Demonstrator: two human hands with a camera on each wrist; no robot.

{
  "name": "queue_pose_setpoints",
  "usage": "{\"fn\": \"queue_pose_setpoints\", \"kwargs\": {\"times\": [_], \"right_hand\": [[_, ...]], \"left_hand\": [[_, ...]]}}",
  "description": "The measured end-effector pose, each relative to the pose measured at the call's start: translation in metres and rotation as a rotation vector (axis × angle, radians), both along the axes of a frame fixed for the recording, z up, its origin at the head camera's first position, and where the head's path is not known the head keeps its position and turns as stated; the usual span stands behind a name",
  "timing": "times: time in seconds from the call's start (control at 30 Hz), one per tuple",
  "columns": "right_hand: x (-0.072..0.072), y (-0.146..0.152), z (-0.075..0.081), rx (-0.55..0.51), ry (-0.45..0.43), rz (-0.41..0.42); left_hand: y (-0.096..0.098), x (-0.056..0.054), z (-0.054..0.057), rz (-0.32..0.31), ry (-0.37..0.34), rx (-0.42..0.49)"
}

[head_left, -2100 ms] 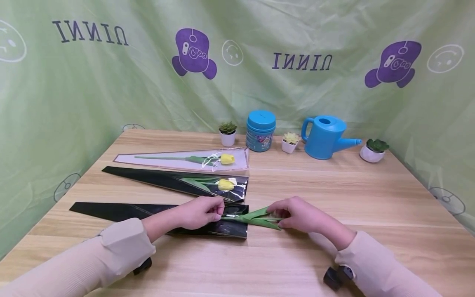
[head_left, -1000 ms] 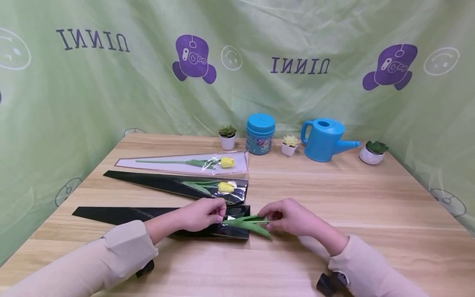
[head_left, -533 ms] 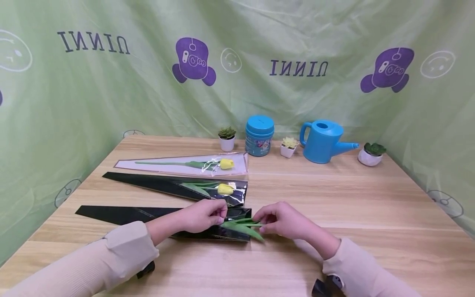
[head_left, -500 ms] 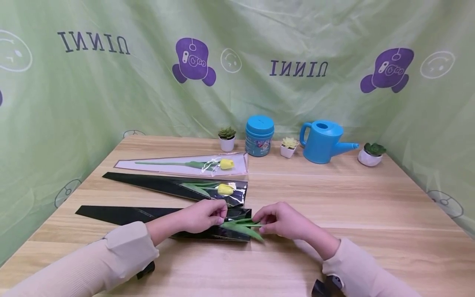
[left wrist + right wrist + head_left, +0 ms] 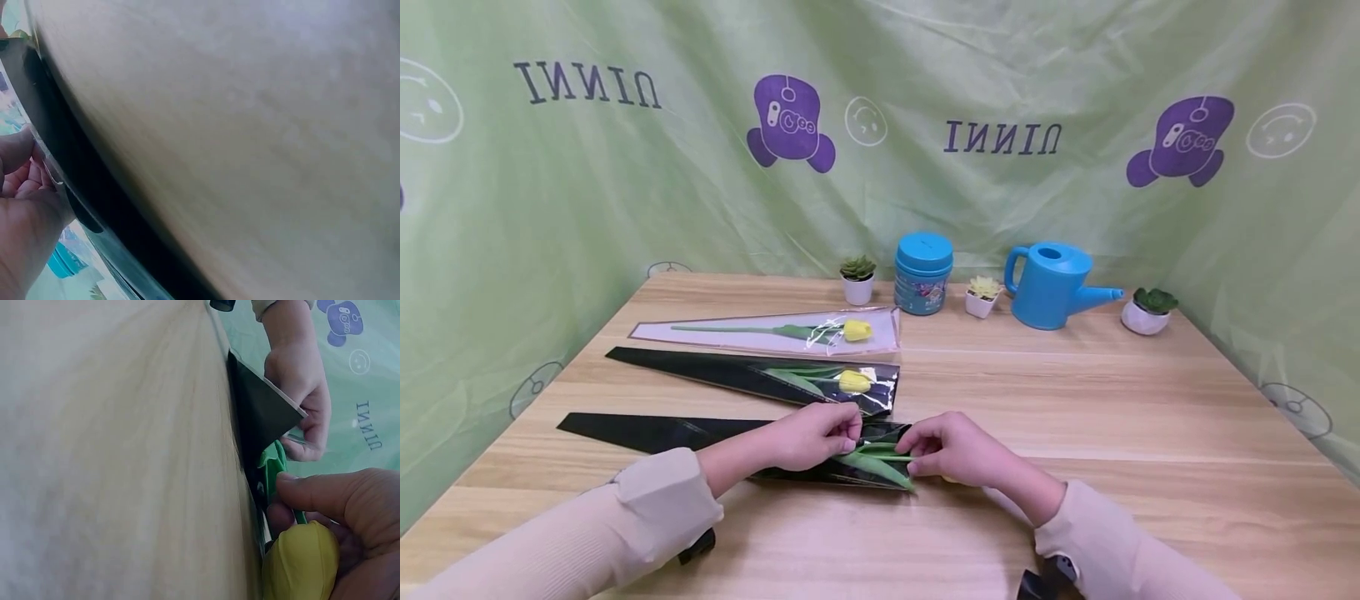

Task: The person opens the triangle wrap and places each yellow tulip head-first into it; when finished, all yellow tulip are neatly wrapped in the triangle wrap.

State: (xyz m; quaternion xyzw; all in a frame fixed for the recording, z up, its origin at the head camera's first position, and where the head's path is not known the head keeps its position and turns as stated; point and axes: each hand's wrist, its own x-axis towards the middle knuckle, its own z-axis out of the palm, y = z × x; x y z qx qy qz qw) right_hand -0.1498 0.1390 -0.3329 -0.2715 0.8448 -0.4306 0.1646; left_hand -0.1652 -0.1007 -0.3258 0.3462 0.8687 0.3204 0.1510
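Note:
Nearest the person lies a long tapered black flower sleeve [image 5: 617,427], its wide mouth facing right. My left hand [image 5: 812,437] pinches the sleeve's upper film near that mouth. A yellow artificial tulip is in my right hand [image 5: 951,450], thumb and fingers pinching its stem just below the bloom. In the right wrist view the yellow bloom [image 5: 301,559] shows beside the palm; the head view hides most of it behind the hand. The tulip's green leaves [image 5: 880,468] lie at the mouth, one tip reaching past the sleeve's edge. The lower stem is hidden toward the left hand.
Behind lie a second black sleeve [image 5: 700,367] and a white sleeve [image 5: 737,336], each holding a yellow tulip. Along the table's back stand a blue jar [image 5: 923,275], a blue watering can [image 5: 1051,287] and small potted succulents [image 5: 858,287]. A green printed curtain [image 5: 700,208] hangs around.
My right hand has moved left with the tulip, bringing its leaves from beyond the sleeve's mouth to mostly over it. The left hand keeps its pinch in nearly the same place.

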Motion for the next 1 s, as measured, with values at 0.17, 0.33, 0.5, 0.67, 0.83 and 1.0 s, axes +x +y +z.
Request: {"fn": "queue_pose_setpoints", "kwargs": {"times": [0.17, 0.33, 0.5, 0.67, 0.83, 1.0], "right_hand": [[-0.002, -0.006, -0.003, 0.011, 0.000, 0.008], [-0.002, -0.009, -0.004, 0.014, -0.005, 0.035], [-0.004, -0.001, 0.004, 0.034, -0.023, 0.049], [-0.005, 0.018, 0.009, 0.035, -0.037, 0.035], [0.000, 0.037, 0.015, 0.042, -0.056, 0.028], [0.004, 0.048, 0.017, 0.048, -0.075, 0.052]], "left_hand": [[0.004, 0.001, 0.001, -0.011, -0.016, 0.007], [0.007, 0.001, 0.001, -0.013, -0.026, 0.002], [0.006, 0.001, 0.003, -0.017, -0.011, 0.014], [0.004, 0.000, 0.003, -0.005, -0.007, 0.001], [0.002, 0.000, 0.003, 0.002, -0.008, -0.007], [0.001, 0.000, 0.003, 0.005, 0.006, -0.009]]}}
